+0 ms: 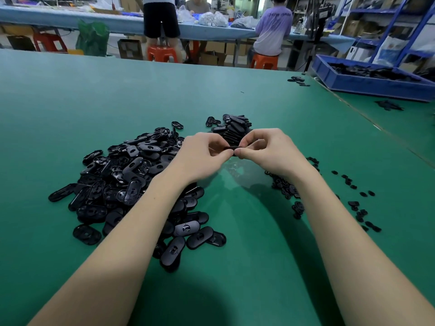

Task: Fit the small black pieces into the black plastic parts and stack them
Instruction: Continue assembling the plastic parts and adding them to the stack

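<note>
Two hands met above the green table [70,95]: your left hand [200,156] and your right hand [268,151] both pinched one black part [231,148] between thumb and curled fingertips, holding it clear of the tabletop at the centre of the view. Only a thin dark sliver of the part showed between your fingers, so you could not tell whether a small piece sat in it. A large loose heap of black oval parts [131,182] lay under and beside your left forearm. Just beyond your hands stood a leaning stack of parts [234,128]. Small black pieces [357,208] were scattered to the right of your right forearm, some hidden beneath it. At the far right edge a blue crate [367,84] held more dark parts. Behind the table, people worked at a long bench [70,20], with orange stools [162,54] below it.
</note>
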